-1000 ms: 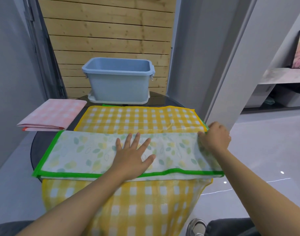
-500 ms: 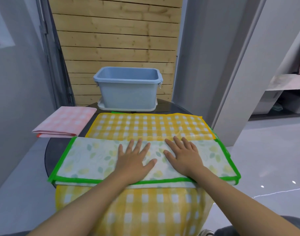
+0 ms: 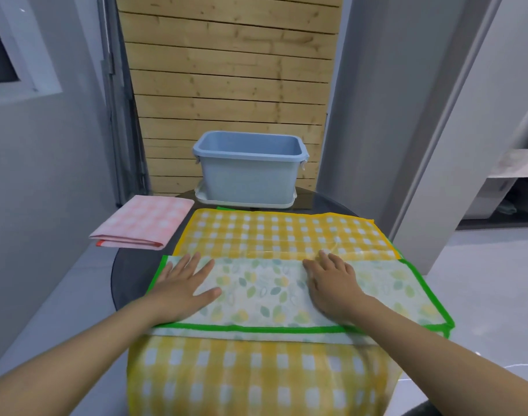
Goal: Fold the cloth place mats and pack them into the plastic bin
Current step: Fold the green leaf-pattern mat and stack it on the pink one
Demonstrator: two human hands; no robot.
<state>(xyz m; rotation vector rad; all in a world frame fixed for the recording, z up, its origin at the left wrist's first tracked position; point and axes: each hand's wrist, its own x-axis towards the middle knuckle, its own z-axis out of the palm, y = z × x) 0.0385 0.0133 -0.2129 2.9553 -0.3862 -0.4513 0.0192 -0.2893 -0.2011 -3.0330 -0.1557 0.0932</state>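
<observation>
Both your hands, left hand [image 3: 183, 288] and right hand [image 3: 334, 283], press flat, fingers straight, on the folded leaf-print mat [image 3: 265, 291] before the blue bin [image 3: 249, 175].

Your green-edged leaf-print mat [image 3: 256, 292] lies folded across the spread yellow check mat [image 3: 280, 232]; the pink mat [image 3: 145, 220] sits folded, left; the blue bin [image 3: 250, 175] stands behind.

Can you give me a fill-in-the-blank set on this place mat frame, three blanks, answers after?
1. Both hands, left hand and right hand, press flat on the leaf-print mat with the ____ border.
2. The folded pink mat lies to the ____ of the yellow checked mat.
3. The blue bin stands ____ the yellow checked mat.

Answers: green; left; behind
</observation>
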